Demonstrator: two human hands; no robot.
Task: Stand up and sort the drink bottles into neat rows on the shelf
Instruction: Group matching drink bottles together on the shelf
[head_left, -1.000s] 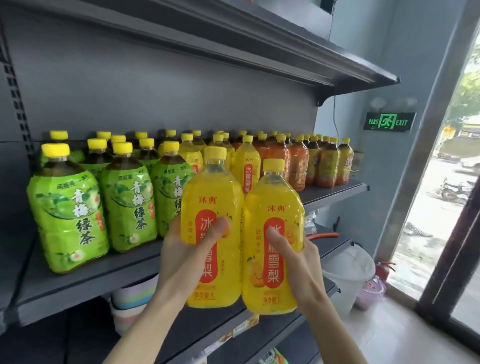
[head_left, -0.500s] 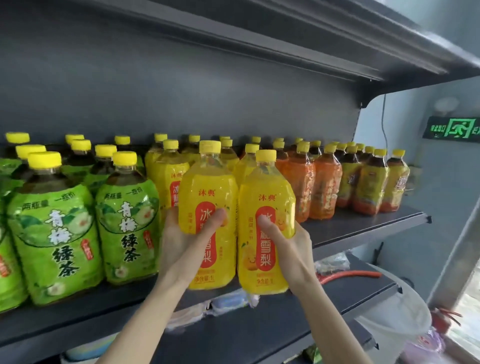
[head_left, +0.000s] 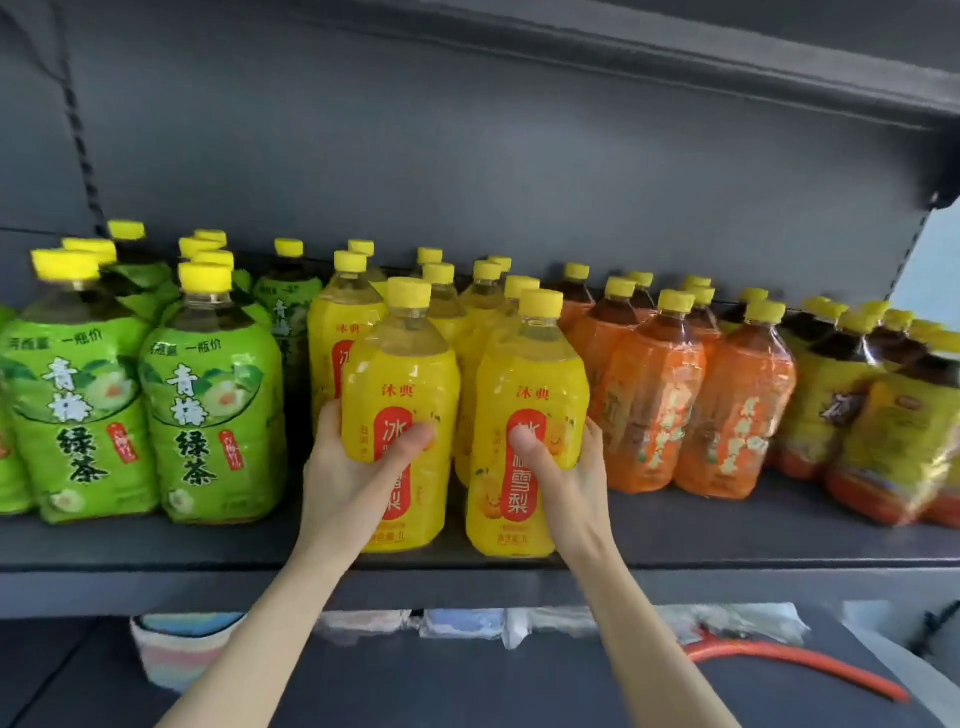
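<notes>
Head cam: left hand (head_left: 353, 467) and right hand (head_left: 566, 467) each wrap a full yellow bottle (head_left: 400, 415) mid-label, probably heavy with slick film, so a low waist grip seems safest.

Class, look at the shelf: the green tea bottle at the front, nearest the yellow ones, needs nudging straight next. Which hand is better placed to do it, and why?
The left hand. It grips the left yellow bottle, beside the green tea bottle. The right hand would have to cross both yellow bottles.

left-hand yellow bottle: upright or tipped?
Upright. The yellow bottle in the left hand has its cap directly above its base, which is on the shelf.
</notes>
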